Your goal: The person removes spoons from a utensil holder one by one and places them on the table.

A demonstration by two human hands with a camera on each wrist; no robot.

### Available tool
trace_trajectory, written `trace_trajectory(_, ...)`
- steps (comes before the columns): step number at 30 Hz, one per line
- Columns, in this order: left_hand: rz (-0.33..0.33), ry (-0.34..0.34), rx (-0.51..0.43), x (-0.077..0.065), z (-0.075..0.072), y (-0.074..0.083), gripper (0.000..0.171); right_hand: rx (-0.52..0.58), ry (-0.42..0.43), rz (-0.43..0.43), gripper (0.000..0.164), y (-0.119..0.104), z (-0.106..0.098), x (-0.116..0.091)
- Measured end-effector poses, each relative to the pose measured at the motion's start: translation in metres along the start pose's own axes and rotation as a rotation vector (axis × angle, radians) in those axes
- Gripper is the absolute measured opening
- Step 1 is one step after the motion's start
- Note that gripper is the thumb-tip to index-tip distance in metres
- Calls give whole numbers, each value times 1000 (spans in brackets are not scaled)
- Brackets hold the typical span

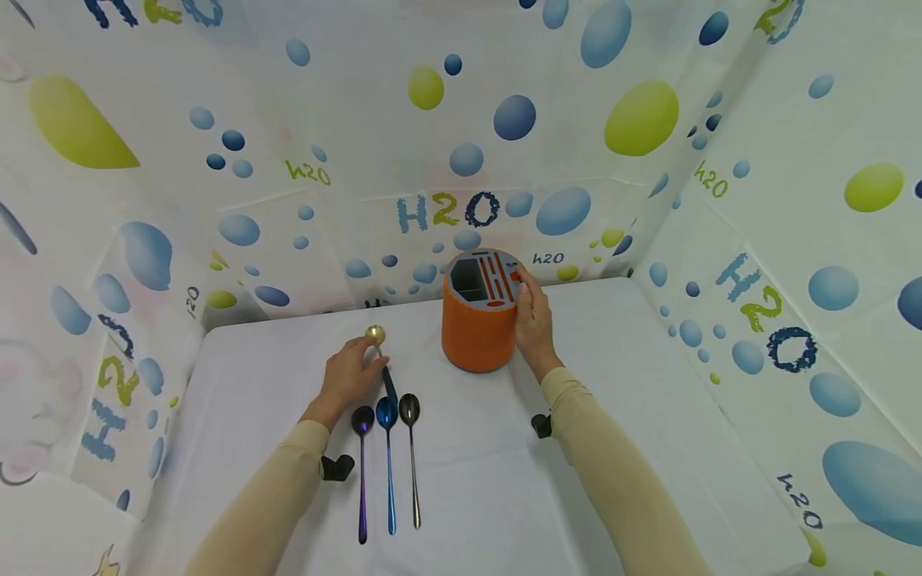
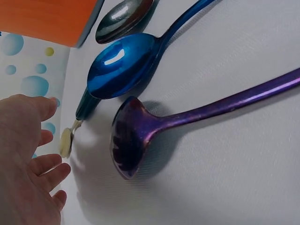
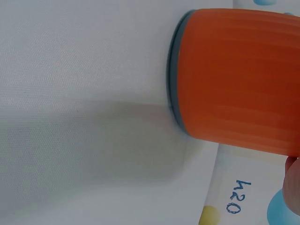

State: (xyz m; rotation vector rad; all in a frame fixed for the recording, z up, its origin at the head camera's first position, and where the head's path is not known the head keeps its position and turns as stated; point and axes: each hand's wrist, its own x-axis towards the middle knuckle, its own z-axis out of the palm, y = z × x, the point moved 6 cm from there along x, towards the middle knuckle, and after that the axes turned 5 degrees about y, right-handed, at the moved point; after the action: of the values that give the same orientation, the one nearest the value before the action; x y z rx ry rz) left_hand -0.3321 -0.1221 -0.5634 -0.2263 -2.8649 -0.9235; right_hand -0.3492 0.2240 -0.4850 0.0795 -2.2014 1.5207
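My left hand [image 1: 349,374] reaches over a small utensil with a round gold head [image 1: 375,334] and a dark handle [image 1: 390,389]. In the left wrist view the left fingers [image 2: 52,177] are loosely bent, with thumb and fingers apart; the gold head [image 2: 66,143] lies beyond them. The handle's near end meets the bowl of a blue spoon [image 2: 123,65]. My right hand [image 1: 535,324] holds the right side of an upright orange utensil holder [image 1: 477,340] at its rim. One right fingertip [image 3: 292,185] shows against the holder [image 3: 239,79] in the right wrist view.
A purple ladle-like spoon [image 1: 362,480] and a dark bronze spoon [image 1: 414,472] lie on either side of the blue spoon, handles toward me. The holder's grey slotted top [image 1: 484,278] faces up. Printed sheets [image 1: 346,120] stand behind and beside the white table [image 1: 490,480].
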Motion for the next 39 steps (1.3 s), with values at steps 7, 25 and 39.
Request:
trace_trajectory(7, -27, -12, 8, 5, 4, -5, 55, 5, 3, 10, 47, 1, 0, -1)
trace_trajectory(25, -86, -55, 26, 23, 15, -4, 64, 1, 9, 18, 47, 2, -2, -2)
trace_trajectory(39, -128, -73, 54, 32, 17, -7, 63, 18, -11, 8, 48, 1, 1, 0)
